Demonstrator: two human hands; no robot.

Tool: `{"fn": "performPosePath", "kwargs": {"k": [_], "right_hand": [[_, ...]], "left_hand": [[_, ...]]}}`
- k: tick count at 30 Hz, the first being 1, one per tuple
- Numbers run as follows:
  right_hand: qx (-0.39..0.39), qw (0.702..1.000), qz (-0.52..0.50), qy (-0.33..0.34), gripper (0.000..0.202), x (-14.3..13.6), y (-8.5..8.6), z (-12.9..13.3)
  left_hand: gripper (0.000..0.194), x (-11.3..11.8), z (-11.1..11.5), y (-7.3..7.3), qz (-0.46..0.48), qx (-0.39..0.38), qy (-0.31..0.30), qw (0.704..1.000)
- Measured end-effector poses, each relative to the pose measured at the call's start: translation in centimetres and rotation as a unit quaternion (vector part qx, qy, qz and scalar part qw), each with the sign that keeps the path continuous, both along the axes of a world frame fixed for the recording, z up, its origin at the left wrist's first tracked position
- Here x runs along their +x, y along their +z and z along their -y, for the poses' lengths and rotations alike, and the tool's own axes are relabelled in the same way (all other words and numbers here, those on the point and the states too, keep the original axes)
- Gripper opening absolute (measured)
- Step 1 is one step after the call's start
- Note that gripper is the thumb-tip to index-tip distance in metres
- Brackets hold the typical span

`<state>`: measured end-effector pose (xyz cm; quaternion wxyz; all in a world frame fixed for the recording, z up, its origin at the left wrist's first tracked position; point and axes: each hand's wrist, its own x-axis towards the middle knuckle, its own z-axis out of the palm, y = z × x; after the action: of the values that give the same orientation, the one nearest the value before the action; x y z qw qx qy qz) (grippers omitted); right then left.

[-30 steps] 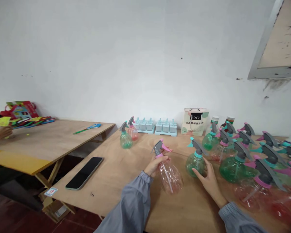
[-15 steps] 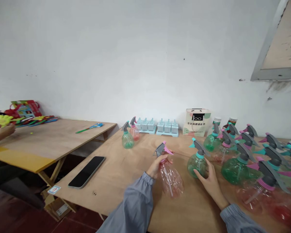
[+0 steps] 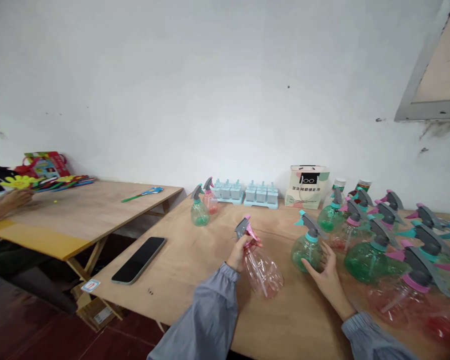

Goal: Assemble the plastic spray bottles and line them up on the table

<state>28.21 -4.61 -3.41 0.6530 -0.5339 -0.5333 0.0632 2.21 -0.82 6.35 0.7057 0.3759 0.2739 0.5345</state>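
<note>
Both arms reach forward in grey sleeves. The left hand [image 3: 238,251] has its fingers curled in a closed grip, wrist bent upward. The right hand [image 3: 324,272] is spread, palm turned leftward, fingers extended.

The desk [image 3: 195,260] is bare plywood, matt, with a faint grain. The pink bottle [image 3: 264,272] is clear, glossy plastic with ribbed sides; its spray head [image 3: 243,229] is matt grey plastic with a pink trigger. The green bottle [image 3: 307,250] is the same glossy see-through plastic, with a teal collar. The sleeves [image 3: 206,320] are soft grey cloth, gathered at the cuffs. The phone [image 3: 139,260] has a black, glossy glass face. The moulds [image 3: 245,194] are pale blue matt plastic. The bag [image 3: 307,187] is smooth printed paper. The wall [image 3: 210,90] is matt white plaster, scuffed.
</note>
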Motion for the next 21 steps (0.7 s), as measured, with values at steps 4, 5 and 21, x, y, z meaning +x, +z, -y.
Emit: {"fn": "performPosePath", "kwargs": {"k": [4, 5, 21], "right_hand": [[0.006, 1.0, 0.005, -0.002, 0.09, 0.1, -0.1, -0.1], [0.006, 1.0, 0.006, -0.002, 0.089, 0.1, -0.2, -0.2], [0.004, 1.0, 0.015, -0.005, 0.086, 0.1, 0.1, -0.1]], "left_hand": [[0.037, 0.2, 0.3, 0.2, -0.011, 0.084, -0.028, 0.996], [0.038, 0.2, 0.4, 0.3, -0.013, 0.094, -0.036, 0.995], [0.032, 0.0, 0.4, 0.7, 0.011, 0.06, -0.004, 0.998]]}}
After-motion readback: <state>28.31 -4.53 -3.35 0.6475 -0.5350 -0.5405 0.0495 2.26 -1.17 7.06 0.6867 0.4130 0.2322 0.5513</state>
